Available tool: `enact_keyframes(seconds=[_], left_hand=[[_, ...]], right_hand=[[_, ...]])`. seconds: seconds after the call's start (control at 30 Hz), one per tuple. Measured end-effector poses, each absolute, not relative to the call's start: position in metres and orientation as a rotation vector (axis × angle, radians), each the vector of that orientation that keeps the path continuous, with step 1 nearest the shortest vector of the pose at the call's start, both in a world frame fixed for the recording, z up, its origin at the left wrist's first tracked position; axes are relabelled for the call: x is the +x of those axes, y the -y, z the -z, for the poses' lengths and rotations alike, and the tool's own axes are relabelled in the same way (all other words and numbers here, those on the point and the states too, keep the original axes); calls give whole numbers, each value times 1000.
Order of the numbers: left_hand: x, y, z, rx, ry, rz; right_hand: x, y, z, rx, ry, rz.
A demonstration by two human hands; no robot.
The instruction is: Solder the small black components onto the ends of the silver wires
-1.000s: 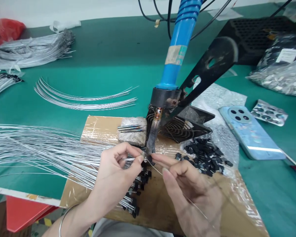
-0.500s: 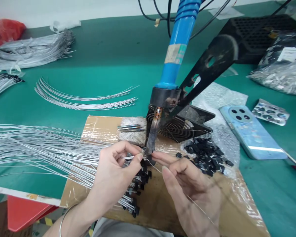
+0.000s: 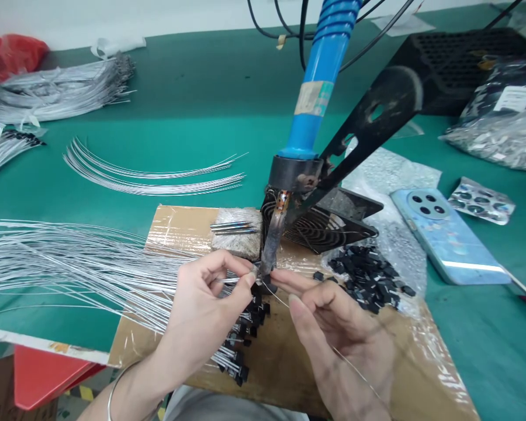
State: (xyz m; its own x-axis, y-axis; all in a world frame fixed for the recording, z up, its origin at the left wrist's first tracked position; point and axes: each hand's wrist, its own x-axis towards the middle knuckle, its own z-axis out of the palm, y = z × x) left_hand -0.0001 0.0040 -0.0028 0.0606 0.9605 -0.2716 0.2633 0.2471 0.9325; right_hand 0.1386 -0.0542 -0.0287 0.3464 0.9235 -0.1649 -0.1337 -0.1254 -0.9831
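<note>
A blue-handled soldering iron (image 3: 304, 126) is clamped in a black stand, its tip pointing down between my hands. My left hand (image 3: 210, 310) pinches a thin white-grey wire just left of the tip; the wire's end is hidden by my fingers. In my right hand (image 3: 337, 333) is a thin strand of solder wire (image 3: 354, 368), which crosses the palm and reaches up to the tip. My right fingertips are at a small black part close to the tip. Under my left hand lie several wires (image 3: 158, 292) with black pieces (image 3: 239, 368) on their ends.
Loose black parts (image 3: 368, 275) lie in a pile on bubble wrap at right. A fan (image 3: 328, 228) stands behind the iron tip. Cardboard (image 3: 289, 368) covers the work spot. A blue phone (image 3: 456, 240) and a blister pack (image 3: 482, 202) are further right. Wire bundles (image 3: 61, 88) lie at back left.
Both hands hold nearly the same pose at the iron tip. The whole view has shifted very slightly; nothing was taken up or let go.
</note>
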Motion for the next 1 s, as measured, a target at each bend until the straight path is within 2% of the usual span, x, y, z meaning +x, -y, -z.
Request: enact_keyframes(seconds=[1.0], left_hand=[[-1,-2,2,1246,-1451,-787]], right_hand=[[137,55,30,-1407,832,-1073]])
